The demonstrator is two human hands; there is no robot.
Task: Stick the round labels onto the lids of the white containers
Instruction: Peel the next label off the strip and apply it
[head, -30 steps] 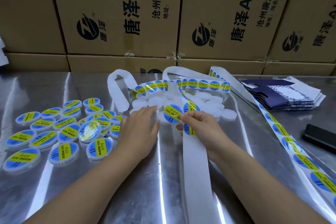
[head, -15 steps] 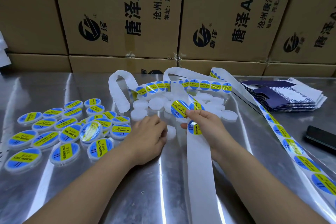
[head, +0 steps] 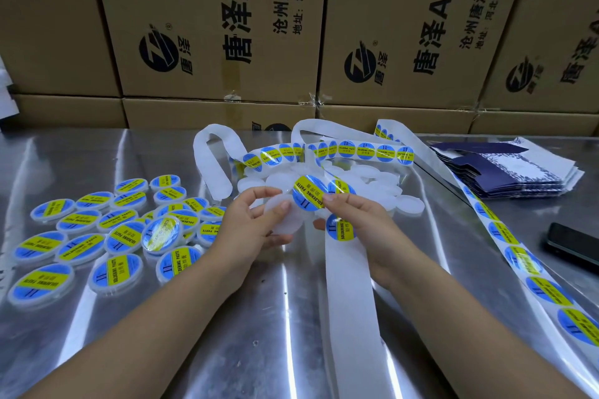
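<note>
My left hand [head: 251,230] holds a plain white container [head: 285,219] tilted above the table. My right hand [head: 359,223] pinches a peeled round blue-and-yellow label [head: 308,193] at its lower right edge and holds it against the container's upper right rim. The white backing strip [head: 348,295] runs under my right hand toward me, with one more label [head: 340,228] on it by my fingers. A heap of unlabelled white containers [head: 372,183] lies just behind my hands. Several labelled containers [head: 120,236] lie on the left.
A long strip of unused labels [head: 518,259] crosses the steel table [head: 227,334] on the right. A stack of dark blue flat cartons [head: 505,172] and a black phone [head: 573,244] lie at the right. Cardboard boxes [head: 210,26] wall off the back.
My left hand picked a white container off the table and raised it. My right hand brought the peeled label up to the container.
</note>
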